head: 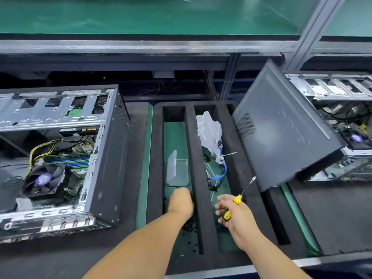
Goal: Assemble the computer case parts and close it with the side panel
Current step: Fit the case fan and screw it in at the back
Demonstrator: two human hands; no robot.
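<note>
Head view: two open cases (60, 158), one side panel (285, 125)

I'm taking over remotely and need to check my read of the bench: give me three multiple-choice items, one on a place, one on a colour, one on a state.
1. Where does the clear plastic box lie?
A. In the foam tray's left slot
B. Inside the open case
C. On the side panel

2. What colours is the screwdriver handle?
A. Red and white
B. Yellow and black
C. Plain blue

3. How is the side panel placed?
A. Flat in the tray
B. Tilted against the right-hand case
C. Fitted on the left case

Answers:
1 A, it sits on the green base there.
2 B, seen in the right hand.
3 B, its upper edge leans up against that case.
</note>
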